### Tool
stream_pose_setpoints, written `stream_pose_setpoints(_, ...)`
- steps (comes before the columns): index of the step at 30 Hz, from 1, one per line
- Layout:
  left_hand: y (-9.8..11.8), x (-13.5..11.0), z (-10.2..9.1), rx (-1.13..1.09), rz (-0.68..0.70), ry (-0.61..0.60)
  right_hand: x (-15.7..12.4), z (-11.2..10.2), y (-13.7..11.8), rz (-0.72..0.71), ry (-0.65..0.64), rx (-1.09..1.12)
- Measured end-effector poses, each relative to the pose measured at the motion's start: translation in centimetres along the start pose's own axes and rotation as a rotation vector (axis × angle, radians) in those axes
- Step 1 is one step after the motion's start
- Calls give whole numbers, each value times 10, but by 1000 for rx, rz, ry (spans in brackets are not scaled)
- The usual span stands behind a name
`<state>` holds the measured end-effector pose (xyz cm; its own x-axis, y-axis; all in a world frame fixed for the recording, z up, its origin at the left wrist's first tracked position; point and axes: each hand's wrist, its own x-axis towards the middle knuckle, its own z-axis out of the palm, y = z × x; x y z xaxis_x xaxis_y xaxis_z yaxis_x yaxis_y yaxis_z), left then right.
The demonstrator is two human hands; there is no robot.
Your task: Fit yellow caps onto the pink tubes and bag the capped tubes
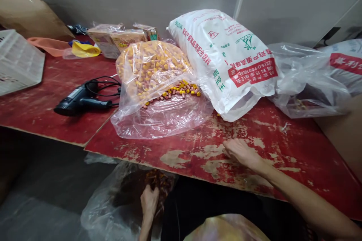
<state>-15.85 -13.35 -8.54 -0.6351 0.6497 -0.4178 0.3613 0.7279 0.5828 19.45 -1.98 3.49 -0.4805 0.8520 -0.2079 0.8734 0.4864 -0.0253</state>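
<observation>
Past yellowish cloth point(226, 229) at the waist, the left hand point(149, 199) reaches to small pieces point(157, 177) in a clear bag point(98, 211), seemingly kept low beside the dark lap point(203, 203) for easy reach, fingertips hidden, while the right hand point(238, 151) curls over the red table point(311, 154), pinching what I can't tell.

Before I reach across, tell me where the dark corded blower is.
In the head view, the blower lies on the left part of the red table, just left of the open clear bag of yellow-capped pieces.
</observation>
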Motion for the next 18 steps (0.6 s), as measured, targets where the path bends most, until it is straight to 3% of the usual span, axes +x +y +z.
stream_pose_setpoints(2, 22, -15, -13, -119, 83, 25, 1, 11, 4, -40, 79, 29)
stream_pose_setpoints(4, 50, -35, -21, -316, 166, -23, 3, 14, 8, -42, 61, 60)
stream_pose_setpoints(7, 93, -71, -18, -603, 207, -340, 2, 9, -1, 2, 73, 187)
stream_pose_setpoints(10, 125, -104, 3, -881, 109, -724, -4, 8, -39, -9, 276, 431)
stream_pose_setpoints(12, 137, -118, 20, -1057, 15, -882, -8, 12, -68, -129, 407, 537)
stream_pose_setpoints(15, 138, -123, 35, -1208, -71, -886, 1, 18, -83, -306, 465, 530)
stream_pose_setpoints(16, 136, -122, 36, -1216, -91, -848, 8, 19, -75, -296, 486, 496)
stream_pose_setpoints(18, 133, -116, 36, -1183, -120, -800, 25, 19, -42, -133, 546, 371)
